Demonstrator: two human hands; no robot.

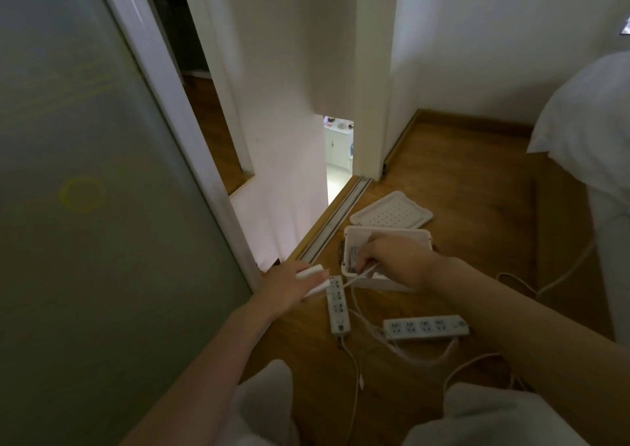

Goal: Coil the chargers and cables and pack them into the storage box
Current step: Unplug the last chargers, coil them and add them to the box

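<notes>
Because the white cable (370, 269) was thin, soft and light, we judged that it would sag and spring out of any loose loop. It is best taken between finger and thumb close to the coil, not far along its free run. The charger block (310, 271) at the other end looked rigid and smooth, so we judged a grip across its long sides the safer hold.

The storage box (354, 237) stood open on the wooden floor, with its perforated lid (392, 212) lying flat just behind it. Our right hand (399, 261) hung over the box's near left corner. Its fingers (366, 261) were curled and pinched the cable where it crossed the rim. Some contents showed inside the box, too dim to name.

Our left hand (286, 285) was to the left of the box and near it, holding the charger block, which stuck out past the fingertips. Blur hid how far the fingers wrapped it.

Two power strips remained unpacked in front of the box. The upright strip (335, 305) lay just beside the left hand, and the crosswise strip (426, 327) lay farther forward. We judged both stiff and heavier than the leads, best lifted by the body. Their loose leads (419, 357) trailed uncoiled in front of the box.
</notes>
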